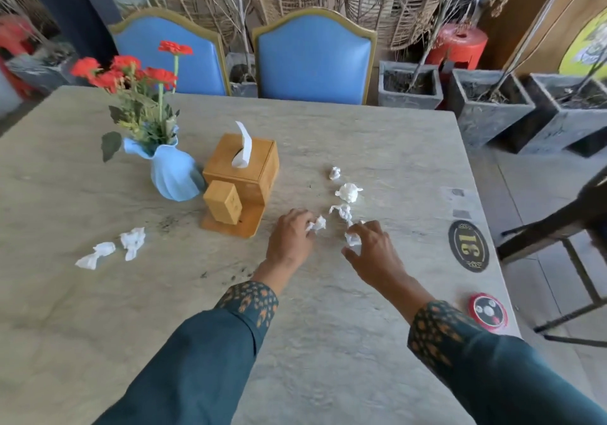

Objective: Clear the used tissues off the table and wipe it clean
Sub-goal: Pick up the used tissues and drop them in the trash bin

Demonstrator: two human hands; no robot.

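- Both hands worked a loose line of crumpled tissues toward the right of the stone-look table (328,326), apparently so that two could be gathered at one reach.
- The left hand (289,240) had its fingertips pinched on a small wad (318,223), which looked held at the table's surface rather than lifted clear.
- The right hand (371,250) lay palm down with fingers curled, a second wad (352,238) caught between thumb and forefinger.
- Three more used tissues lay beyond the hands: a twisted scrap (341,212) just past them, a rounder ball (348,192) farther off and a small one (334,173) farthest.
- Two flattened tissues (111,250) lay well apart on the near left, untouched.
- A wooden tissue box (241,170) at mid-table held clean sheets, one white tissue (243,144) standing out of its top slot; a smaller wooden block (223,206) sat on its base tray.
- Just left of the box, a pale blue vase (172,175) held red flowers (131,70) and green leaves.
- No bin or cloth was in view, so where the tissues would go could not be told.
- Wiping had evidently not begun: dark specks (230,273) marked the table near the left wrist.
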